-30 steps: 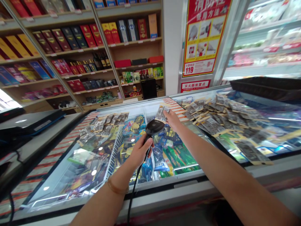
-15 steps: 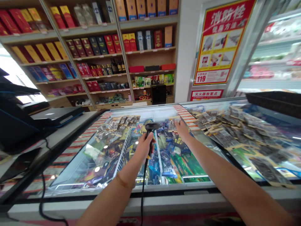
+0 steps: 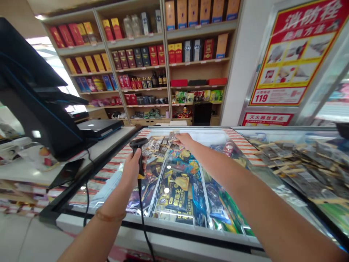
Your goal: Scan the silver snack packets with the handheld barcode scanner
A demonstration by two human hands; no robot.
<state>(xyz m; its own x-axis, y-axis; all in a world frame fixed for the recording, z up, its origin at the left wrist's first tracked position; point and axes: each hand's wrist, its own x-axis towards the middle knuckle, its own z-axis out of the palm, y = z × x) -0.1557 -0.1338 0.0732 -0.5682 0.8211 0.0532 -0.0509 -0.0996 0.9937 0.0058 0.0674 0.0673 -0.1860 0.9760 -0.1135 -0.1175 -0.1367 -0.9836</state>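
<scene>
I have the left hand (image 3: 132, 165) clenched round a black, pistol-shaped plastic scanner (image 3: 138, 142), black cord (image 3: 141, 207) trailing down. Right hand (image 3: 185, 139) pinches a small, flat, greyish packet (image 3: 172, 136) at the similar packets (image 3: 155, 143) on the white, glass-topped freezer (image 3: 174, 244); whether they touch, I cannot tell.

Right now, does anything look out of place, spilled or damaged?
The packets on the right look untidy: they overlap at mixed angles in a loose heap on the freezer glass. No spill shows.

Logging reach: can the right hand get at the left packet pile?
Likely yes: the right hand is at the right end of the packet pile, with the scanner clear to the left.
</scene>
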